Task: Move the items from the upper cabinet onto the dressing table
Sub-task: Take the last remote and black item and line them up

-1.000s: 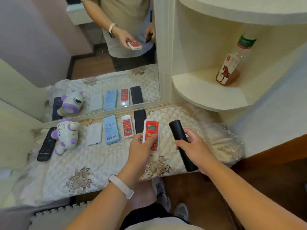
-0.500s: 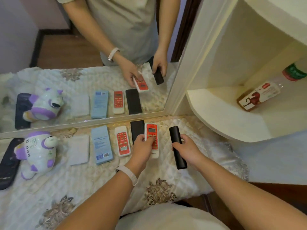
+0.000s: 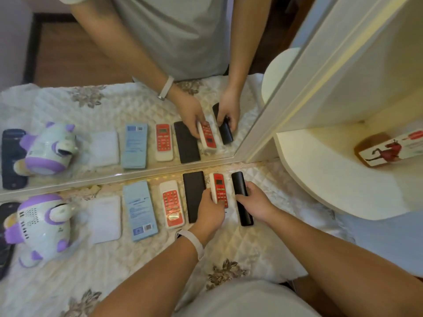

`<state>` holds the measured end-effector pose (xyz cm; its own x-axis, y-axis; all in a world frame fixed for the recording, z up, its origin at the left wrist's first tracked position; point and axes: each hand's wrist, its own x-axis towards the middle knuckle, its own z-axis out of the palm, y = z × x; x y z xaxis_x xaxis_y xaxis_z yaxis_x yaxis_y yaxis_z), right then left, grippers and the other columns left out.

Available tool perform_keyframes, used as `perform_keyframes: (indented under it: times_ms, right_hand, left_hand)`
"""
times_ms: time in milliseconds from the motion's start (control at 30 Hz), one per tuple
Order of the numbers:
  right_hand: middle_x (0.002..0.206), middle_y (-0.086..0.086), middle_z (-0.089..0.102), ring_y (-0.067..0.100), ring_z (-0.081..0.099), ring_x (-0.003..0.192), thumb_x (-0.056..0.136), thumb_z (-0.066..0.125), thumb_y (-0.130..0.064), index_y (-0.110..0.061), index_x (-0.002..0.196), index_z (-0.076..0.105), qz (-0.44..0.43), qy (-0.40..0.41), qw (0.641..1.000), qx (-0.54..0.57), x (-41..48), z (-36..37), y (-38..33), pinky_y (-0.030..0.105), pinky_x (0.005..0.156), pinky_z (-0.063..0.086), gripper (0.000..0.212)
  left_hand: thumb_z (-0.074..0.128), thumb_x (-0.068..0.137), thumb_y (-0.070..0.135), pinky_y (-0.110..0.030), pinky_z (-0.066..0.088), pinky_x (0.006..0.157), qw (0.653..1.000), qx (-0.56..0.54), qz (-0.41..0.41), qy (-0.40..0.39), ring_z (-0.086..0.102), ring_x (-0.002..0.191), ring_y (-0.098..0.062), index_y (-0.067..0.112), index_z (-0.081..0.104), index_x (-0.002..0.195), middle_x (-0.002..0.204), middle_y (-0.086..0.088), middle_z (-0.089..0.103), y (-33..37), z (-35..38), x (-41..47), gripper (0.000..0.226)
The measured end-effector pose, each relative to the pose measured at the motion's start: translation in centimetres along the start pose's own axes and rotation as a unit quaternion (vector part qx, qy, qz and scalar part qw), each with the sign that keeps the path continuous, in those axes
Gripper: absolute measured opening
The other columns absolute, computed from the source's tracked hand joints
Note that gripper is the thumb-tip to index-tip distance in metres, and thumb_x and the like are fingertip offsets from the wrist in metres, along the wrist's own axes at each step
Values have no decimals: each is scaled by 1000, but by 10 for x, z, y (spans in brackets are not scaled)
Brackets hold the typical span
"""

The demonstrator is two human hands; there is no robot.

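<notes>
My left hand [image 3: 209, 212] grips a red-and-white remote [image 3: 219, 187] that lies flat on the quilted dressing table [image 3: 247, 250], close to the mirror. My right hand [image 3: 256, 204] holds a long black remote [image 3: 239, 186] pressed onto the cloth just right of it. Both hands rest low on the table top. A bottle with a red horse label [image 3: 389, 149] lies on the curved cabinet shelf [image 3: 325, 179] at the right.
Along the mirror [image 3: 114, 110] lie a black slab [image 3: 193, 195], another red remote [image 3: 171, 203], a blue box [image 3: 139, 210], a white pad [image 3: 105, 218], a purple-and-white toy [image 3: 39, 227] and a dark remote [image 3: 4, 248]. The shelf overhangs the table's right end.
Both hands moved forward and down, bringing the red remote and the black remote from mid-air onto the cloth by the mirror. The camera leaned closer over the table.
</notes>
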<state>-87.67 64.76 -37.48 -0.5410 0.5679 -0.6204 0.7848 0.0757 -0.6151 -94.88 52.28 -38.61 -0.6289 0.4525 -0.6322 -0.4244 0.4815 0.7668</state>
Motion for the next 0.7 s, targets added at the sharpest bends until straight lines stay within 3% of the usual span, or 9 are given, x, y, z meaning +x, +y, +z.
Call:
perform_keyframes:
  times_ms: [100,233,367,467,600,667,700]
  right_hand:
    - [94,-2,62,18,61,91,88,59,-8,-18,115,53,2,-3,1000,-5,9,-1,5,25,69,45,29]
    - [93,7,65,23,65,85,87,60,-9,-18,119,55,10,-3,1000,5,16,-7,16,39,78,55,34]
    - [110,4,60,17,57,98,91,59,-13,-14,132,51,-24,-4,999,-30,12,-18,25,25,79,40,42]
    - [132,7,54,18,54,115,94,58,-16,-14,135,51,-81,-20,994,-68,4,-28,28,26,89,41,41]
    - [134,5,50,22,53,118,97,54,-27,-14,137,50,-184,-47,966,-178,-12,-36,22,33,93,45,43]
    - [133,5,52,24,53,117,96,53,-32,-14,134,52,-250,-42,939,-234,-21,-38,17,37,93,47,43]
    - [132,5,53,24,53,117,96,52,-34,-14,132,54,-281,-41,924,-256,-26,-38,14,39,93,47,41]
  left_hand:
    - [53,93,11,-26,50,74,1000,24,4,5,61,89,-11,24,48,115,97,7,61,-2,4,3,26]
    - [59,88,16,-32,54,80,998,46,27,21,64,88,-11,29,51,111,98,5,66,-3,8,-3,27]
    - [60,89,14,-27,53,76,994,76,52,55,64,88,-7,30,56,109,100,7,67,0,7,-17,26]
    - [58,91,16,-21,49,74,991,93,63,74,64,91,-4,34,60,102,100,10,67,4,6,-33,21]
    - [58,93,15,-9,43,70,981,122,91,123,60,88,2,29,61,105,98,19,64,10,5,-60,18]
    - [56,94,16,-9,40,76,969,176,107,136,55,92,6,28,59,113,107,19,58,12,2,-78,22]
    - [56,95,19,-13,40,84,958,215,114,150,54,101,0,24,58,122,113,15,57,11,-1,-85,28]
